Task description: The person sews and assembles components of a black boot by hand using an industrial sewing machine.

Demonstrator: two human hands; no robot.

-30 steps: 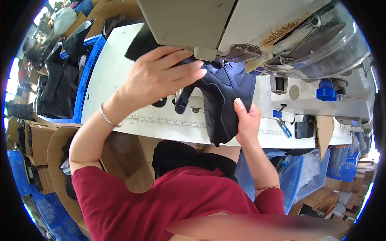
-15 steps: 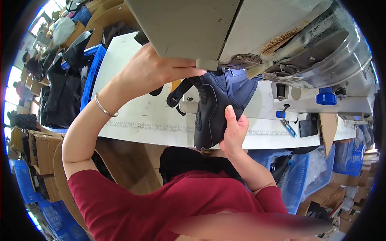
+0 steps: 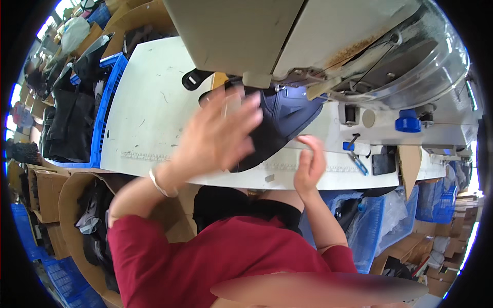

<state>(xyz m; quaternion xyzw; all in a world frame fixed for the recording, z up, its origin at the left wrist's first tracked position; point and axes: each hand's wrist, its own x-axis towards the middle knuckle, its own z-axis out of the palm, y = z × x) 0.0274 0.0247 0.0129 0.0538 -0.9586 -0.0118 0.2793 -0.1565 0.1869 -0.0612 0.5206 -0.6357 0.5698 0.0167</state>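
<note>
A padded, stitched piece (image 3: 292, 115) in dark blue and black lies on the white table under the sewing machine head (image 3: 287, 77). Its far part is hidden behind the machine, and a black strap with a buckle (image 3: 194, 79) sticks out on the left. My left hand (image 3: 221, 128), blurred by motion, is over the left part of the piece with its fingers apart; whether it touches the piece I cannot tell. At the right edge of the piece, my right hand (image 3: 311, 161) has loosely bent fingers, thumb apart, with nothing in them.
Right of the piece lie blue-handled snips (image 3: 358, 163) and a dark phone-like slab (image 3: 384, 161). A blue crate (image 3: 110, 110) of black pieces stands left of the table. A cardboard box (image 3: 77, 226) and blue plastic bins (image 3: 367, 236) stand below the table edge.
My left hand has come down from beside the machine head toward me. My right hand has let go of the piece and shifted slightly right. The piece's near end has swung left.
</note>
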